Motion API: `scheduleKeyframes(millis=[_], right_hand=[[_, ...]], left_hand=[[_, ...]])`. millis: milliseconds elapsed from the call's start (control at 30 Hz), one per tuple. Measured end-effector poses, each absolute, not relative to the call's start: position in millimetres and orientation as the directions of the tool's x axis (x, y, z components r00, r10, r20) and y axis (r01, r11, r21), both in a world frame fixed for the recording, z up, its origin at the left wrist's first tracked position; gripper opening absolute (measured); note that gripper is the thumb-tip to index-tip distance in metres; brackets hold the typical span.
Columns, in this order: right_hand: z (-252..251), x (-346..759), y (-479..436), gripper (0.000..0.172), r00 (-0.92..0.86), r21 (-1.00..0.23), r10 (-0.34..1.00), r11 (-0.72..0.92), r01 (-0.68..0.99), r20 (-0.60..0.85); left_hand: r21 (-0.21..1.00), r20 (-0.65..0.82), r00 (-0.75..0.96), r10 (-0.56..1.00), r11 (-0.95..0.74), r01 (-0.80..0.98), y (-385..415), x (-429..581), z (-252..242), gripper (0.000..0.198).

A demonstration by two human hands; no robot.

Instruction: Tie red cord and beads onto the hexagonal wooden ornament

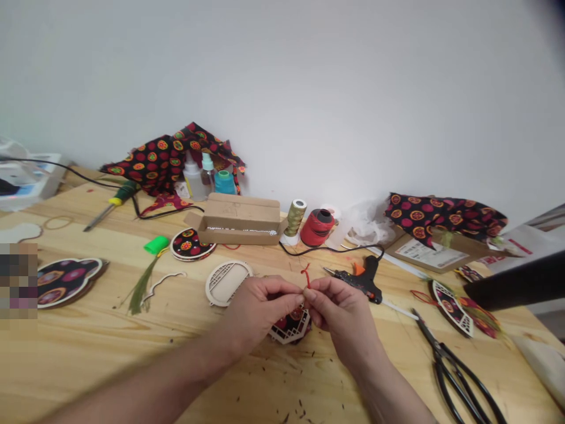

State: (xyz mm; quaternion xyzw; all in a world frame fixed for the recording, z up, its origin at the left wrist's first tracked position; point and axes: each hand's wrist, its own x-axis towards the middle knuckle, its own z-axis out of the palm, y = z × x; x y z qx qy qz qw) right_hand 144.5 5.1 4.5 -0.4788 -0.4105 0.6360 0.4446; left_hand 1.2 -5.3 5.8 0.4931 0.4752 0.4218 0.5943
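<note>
Fingertips meet in the middle of the head view, where my left hand (265,306) and my right hand (342,309) both pinch a short red cord (306,277). The cord's loose end sticks up above the fingers. Just below them is a wood-framed ornament (289,330) with a lattice edge and dark patterned fabric; the hands cover its upper part. A round wooden lattice frame (227,282) lies beside my left hand. Behind my right hand rests a black glue gun (371,280) with an orange trigger.
Large black scissors (445,365) lie at the right, near a fan-shaped ornament (450,309). An open cardboard box (241,227), a gold thread spool (295,218) and a red thread spool (316,228) stand behind. Left are a green tassel (148,280) and a screwdriver (110,203).
</note>
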Motion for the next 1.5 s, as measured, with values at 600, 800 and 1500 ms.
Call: scheduleKeyframes(millis=[600,800,1500], right_hand=[[9.4,144.4,6.6,0.021,-0.19,-0.946,0.944,-0.295,-0.131,-0.268],[12.7,148.1,7.5,0.024,-0.21,-0.958,0.94,-0.284,-0.046,-0.269],[15.1,147.6,-10.3,0.015,-0.195,-0.858,0.968,0.232,0.457,0.158]], left_hand=[[0.95,-0.287,0.177,0.942,0.303,-0.076,-4.2,4.2,9.9,0.008],[0.916,-0.33,0.179,0.927,0.36,-0.177,-3.0,4.7,9.1,0.011],[0.917,-0.334,0.052,0.941,0.338,-0.211,0.0,2.8,10.1,0.009]])
